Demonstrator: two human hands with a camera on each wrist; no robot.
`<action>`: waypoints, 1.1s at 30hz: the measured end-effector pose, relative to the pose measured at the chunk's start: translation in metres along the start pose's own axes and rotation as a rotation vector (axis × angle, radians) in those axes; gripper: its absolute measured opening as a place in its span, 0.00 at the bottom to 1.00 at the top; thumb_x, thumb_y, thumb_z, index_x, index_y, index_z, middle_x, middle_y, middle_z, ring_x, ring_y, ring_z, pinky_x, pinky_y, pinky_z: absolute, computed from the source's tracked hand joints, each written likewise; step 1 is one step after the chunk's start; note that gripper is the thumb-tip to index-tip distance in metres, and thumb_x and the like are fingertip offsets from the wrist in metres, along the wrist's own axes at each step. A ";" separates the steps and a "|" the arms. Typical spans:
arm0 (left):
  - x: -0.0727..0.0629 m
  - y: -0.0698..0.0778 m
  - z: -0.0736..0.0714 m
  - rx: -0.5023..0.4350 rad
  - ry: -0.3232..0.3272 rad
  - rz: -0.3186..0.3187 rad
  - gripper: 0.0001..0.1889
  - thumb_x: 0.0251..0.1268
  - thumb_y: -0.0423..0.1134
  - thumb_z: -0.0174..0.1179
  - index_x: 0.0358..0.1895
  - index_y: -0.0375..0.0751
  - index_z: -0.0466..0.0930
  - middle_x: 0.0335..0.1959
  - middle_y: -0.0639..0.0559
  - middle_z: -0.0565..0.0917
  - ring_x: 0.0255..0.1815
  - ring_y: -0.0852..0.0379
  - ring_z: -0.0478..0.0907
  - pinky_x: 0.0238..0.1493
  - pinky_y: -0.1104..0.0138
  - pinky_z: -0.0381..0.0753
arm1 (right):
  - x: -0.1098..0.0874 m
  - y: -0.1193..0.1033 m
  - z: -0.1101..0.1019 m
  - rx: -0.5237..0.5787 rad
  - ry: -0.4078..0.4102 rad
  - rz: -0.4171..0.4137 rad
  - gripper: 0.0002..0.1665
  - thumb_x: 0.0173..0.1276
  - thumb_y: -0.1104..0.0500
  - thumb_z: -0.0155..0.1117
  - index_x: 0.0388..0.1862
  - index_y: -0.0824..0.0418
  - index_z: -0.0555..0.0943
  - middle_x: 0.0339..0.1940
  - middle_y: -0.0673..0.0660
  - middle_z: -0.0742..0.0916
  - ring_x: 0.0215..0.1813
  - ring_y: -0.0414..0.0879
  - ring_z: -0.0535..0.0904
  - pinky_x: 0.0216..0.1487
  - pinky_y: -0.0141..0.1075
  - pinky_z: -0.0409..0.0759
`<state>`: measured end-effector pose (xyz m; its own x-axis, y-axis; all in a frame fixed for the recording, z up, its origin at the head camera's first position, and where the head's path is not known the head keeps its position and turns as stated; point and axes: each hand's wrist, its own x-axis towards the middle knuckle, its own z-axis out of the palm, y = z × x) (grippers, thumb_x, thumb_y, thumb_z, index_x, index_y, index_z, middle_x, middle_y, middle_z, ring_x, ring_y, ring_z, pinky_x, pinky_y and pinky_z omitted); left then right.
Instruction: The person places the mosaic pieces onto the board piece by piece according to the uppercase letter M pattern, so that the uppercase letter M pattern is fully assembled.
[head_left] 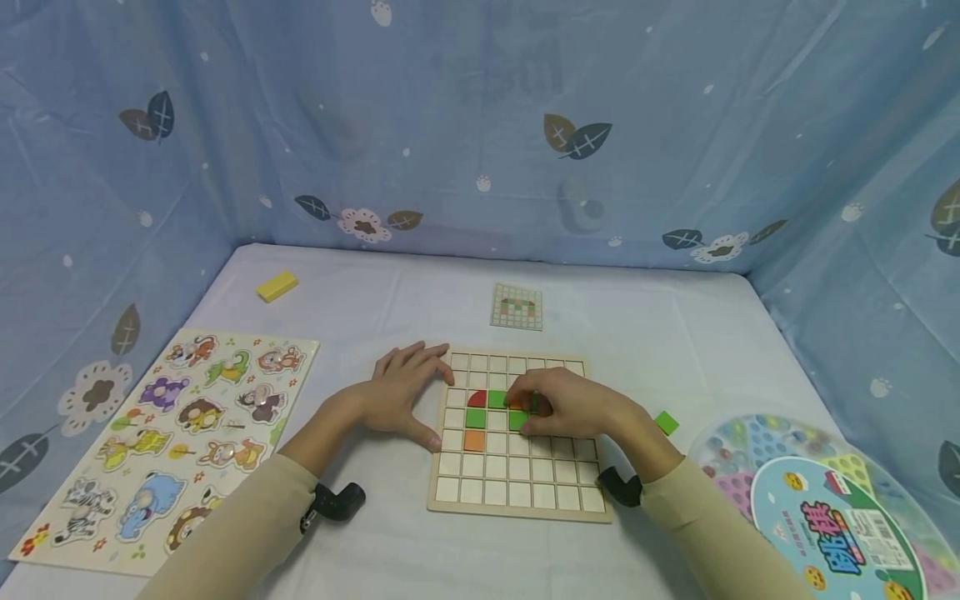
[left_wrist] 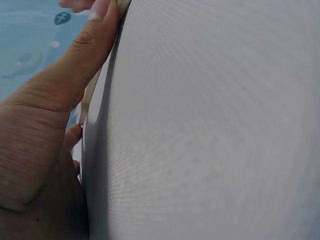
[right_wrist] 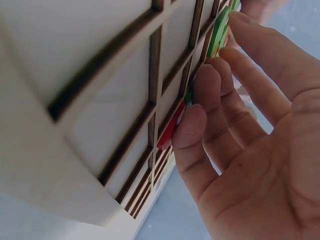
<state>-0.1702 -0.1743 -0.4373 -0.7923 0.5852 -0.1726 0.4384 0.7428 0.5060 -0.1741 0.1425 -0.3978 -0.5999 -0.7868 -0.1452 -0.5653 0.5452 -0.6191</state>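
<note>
A wooden grid board lies on the table, with red, green and orange tiles in its upper middle cells. My left hand rests at its left side, fingers spread, thumb and a fingertip at the frame; the left wrist view shows the thumb along the edge. Over the board's middle, my right hand pinches a green tile between thumb and index finger. Seen from the right wrist, that tile stands a little proud of the grid, and the other fingertips hang beside a red piece.
A pattern card lies behind the board. A loose green tile is right of it, near a round game package. An animal puzzle lies at the left, and a yellow block sits at the back left.
</note>
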 end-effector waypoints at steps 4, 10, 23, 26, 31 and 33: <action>0.000 0.000 0.000 -0.003 0.000 0.002 0.48 0.36 0.75 0.76 0.61 0.62 0.65 0.86 0.50 0.45 0.85 0.36 0.35 0.77 0.32 0.32 | 0.000 0.000 0.001 -0.007 -0.002 0.004 0.18 0.67 0.59 0.74 0.55 0.56 0.83 0.41 0.47 0.85 0.38 0.44 0.77 0.41 0.33 0.79; 0.001 -0.001 0.001 0.009 -0.001 0.004 0.48 0.36 0.76 0.75 0.62 0.63 0.65 0.86 0.50 0.45 0.85 0.36 0.35 0.77 0.33 0.33 | -0.001 -0.001 -0.001 -0.006 -0.008 0.017 0.17 0.69 0.58 0.73 0.55 0.54 0.84 0.40 0.46 0.85 0.37 0.41 0.77 0.41 0.34 0.80; 0.000 -0.001 0.000 -0.005 0.003 0.008 0.47 0.37 0.75 0.75 0.62 0.63 0.65 0.86 0.50 0.45 0.85 0.36 0.35 0.76 0.32 0.32 | -0.017 -0.001 -0.021 -0.008 -0.025 0.024 0.15 0.75 0.54 0.66 0.57 0.54 0.83 0.44 0.44 0.85 0.38 0.40 0.79 0.42 0.35 0.81; 0.000 -0.001 0.001 -0.006 0.002 0.011 0.48 0.37 0.75 0.75 0.62 0.62 0.65 0.86 0.50 0.45 0.85 0.36 0.35 0.76 0.32 0.32 | -0.025 0.004 -0.025 -0.008 -0.016 0.033 0.14 0.76 0.54 0.65 0.57 0.54 0.83 0.43 0.43 0.85 0.40 0.40 0.80 0.43 0.35 0.81; 0.001 -0.002 0.001 0.005 -0.003 0.009 0.47 0.37 0.76 0.75 0.62 0.63 0.65 0.86 0.50 0.45 0.85 0.36 0.35 0.76 0.32 0.33 | -0.041 0.012 -0.029 -0.007 -0.006 0.051 0.12 0.76 0.55 0.65 0.55 0.53 0.83 0.44 0.43 0.85 0.42 0.40 0.80 0.43 0.35 0.82; 0.001 -0.002 0.001 0.007 -0.005 0.007 0.47 0.37 0.76 0.75 0.62 0.63 0.65 0.86 0.50 0.45 0.85 0.36 0.35 0.77 0.32 0.32 | -0.047 0.014 -0.031 0.000 0.001 0.063 0.12 0.76 0.56 0.65 0.55 0.53 0.83 0.44 0.43 0.85 0.43 0.40 0.80 0.42 0.34 0.82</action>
<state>-0.1714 -0.1752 -0.4392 -0.7871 0.5921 -0.1732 0.4470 0.7408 0.5014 -0.1716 0.1955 -0.3753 -0.6352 -0.7504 -0.1829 -0.5263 0.5939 -0.6086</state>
